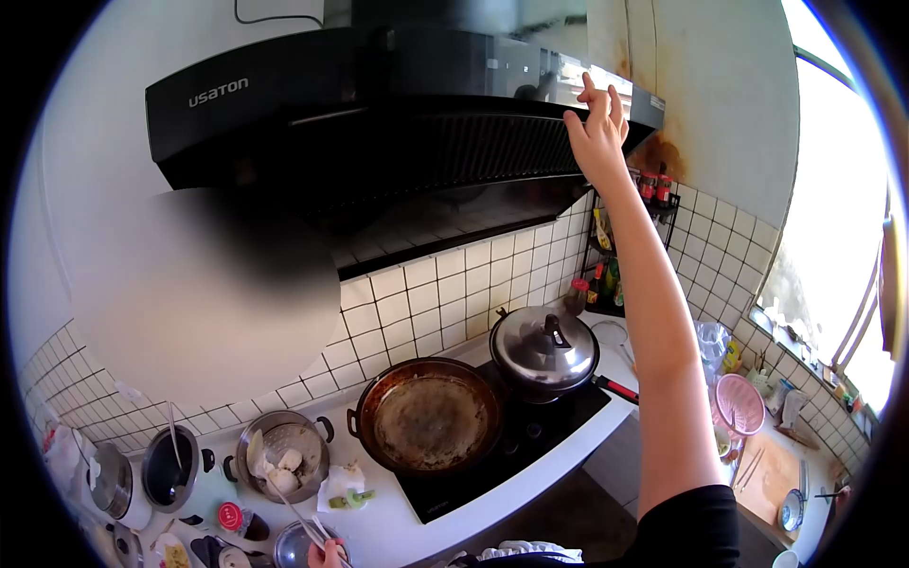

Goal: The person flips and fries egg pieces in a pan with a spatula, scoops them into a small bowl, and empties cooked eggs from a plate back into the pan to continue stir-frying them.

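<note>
Reaching up along the glossy black range hood (312,99) with the bare right hand (598,137), fingers spread near the bright strip at its right-hand end — apparently at the stage of working the panel. Nothing visible in that right grip, fingers well apart; impossible to tell from here about actual contact with the surface. Calling, by the look of it, for one light, well-aimed fingertip rather than a push of the whole palm. Low down, closed with the left hand (327,553) around a long, slender metal utensil (295,506), tongs or chopsticks, hard to say which. Slanting from that left grip past a round silver metal bowl (292,546) toward a perforated steel colander (312,445) of pale, lumpy pieces (284,473). Just beside these on the white bench (383,519), green vegetable pieces (352,499) on white paper. Farther over, on the flat black cooktop (440,497), a wide, rusty-brown wok (431,417) — next to a dark pan under a domed silver lid (530,350).
</note>
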`<control>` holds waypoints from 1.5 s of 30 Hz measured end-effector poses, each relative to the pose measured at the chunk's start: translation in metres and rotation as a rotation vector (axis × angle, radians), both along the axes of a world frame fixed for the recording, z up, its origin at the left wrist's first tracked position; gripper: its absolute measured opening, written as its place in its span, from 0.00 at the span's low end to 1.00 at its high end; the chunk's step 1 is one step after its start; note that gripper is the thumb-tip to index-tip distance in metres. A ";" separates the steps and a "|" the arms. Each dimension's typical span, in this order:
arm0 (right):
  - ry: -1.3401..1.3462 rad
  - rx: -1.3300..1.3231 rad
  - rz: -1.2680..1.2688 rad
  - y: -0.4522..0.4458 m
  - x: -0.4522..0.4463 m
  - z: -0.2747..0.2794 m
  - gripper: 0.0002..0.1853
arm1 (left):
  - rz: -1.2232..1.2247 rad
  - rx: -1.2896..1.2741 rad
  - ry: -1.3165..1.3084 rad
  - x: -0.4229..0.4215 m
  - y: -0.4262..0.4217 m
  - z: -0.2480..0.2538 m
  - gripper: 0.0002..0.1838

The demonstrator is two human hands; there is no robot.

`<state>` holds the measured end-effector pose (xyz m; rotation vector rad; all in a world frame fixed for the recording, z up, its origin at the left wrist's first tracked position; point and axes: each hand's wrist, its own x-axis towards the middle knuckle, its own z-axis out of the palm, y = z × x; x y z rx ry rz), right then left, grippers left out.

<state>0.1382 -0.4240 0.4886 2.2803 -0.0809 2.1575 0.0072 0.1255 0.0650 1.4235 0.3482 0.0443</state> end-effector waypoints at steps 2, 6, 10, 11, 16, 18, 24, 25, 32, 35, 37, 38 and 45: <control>-0.003 0.013 0.021 0.000 0.002 0.005 0.27 | -0.007 0.023 -0.065 -0.002 -0.006 -0.012 0.08; 0.047 -0.033 0.004 -0.010 0.019 0.001 0.29 | 0.022 0.077 -0.070 -0.015 -0.024 -0.009 0.09; -0.053 -0.021 0.089 -0.008 0.015 0.001 0.30 | 0.084 0.171 -0.083 -0.020 -0.038 -0.009 0.10; -0.065 -0.031 0.092 -0.006 0.017 0.002 0.30 | 0.084 0.165 -0.066 -0.022 -0.041 -0.009 0.10; -0.033 -0.049 0.106 -0.019 0.029 -0.002 0.30 | 0.073 0.162 -0.066 -0.030 -0.051 -0.004 0.10; -0.109 -0.071 0.128 -0.025 0.028 0.000 0.29 | 0.090 0.136 -0.036 -0.029 -0.057 0.000 0.10; -0.135 -0.037 0.221 -0.006 -0.034 -0.038 0.16 | 0.121 0.095 -0.032 -0.017 -0.061 -0.044 0.06; -0.112 0.011 0.374 0.008 -0.051 -0.057 0.14 | 0.110 0.079 0.007 -0.018 -0.064 -0.040 0.06; 0.359 0.308 0.501 0.018 -0.117 -0.290 0.07 | 0.061 0.144 0.016 -0.013 -0.090 -0.030 0.08; 0.672 0.664 0.503 0.026 -0.120 -0.413 0.05 | 0.036 0.180 0.020 -0.010 -0.099 -0.027 0.07; 0.886 0.566 0.489 0.024 -0.114 -0.498 0.09 | 0.026 0.195 0.012 -0.007 -0.104 -0.027 0.07; 0.965 0.566 0.455 0.028 -0.111 -0.533 0.08 | 0.026 0.196 0.024 -0.006 -0.107 -0.026 0.07; 1.449 0.280 0.001 0.036 -0.057 -0.644 0.21 | -0.010 0.247 0.028 -0.010 -0.119 -0.023 0.06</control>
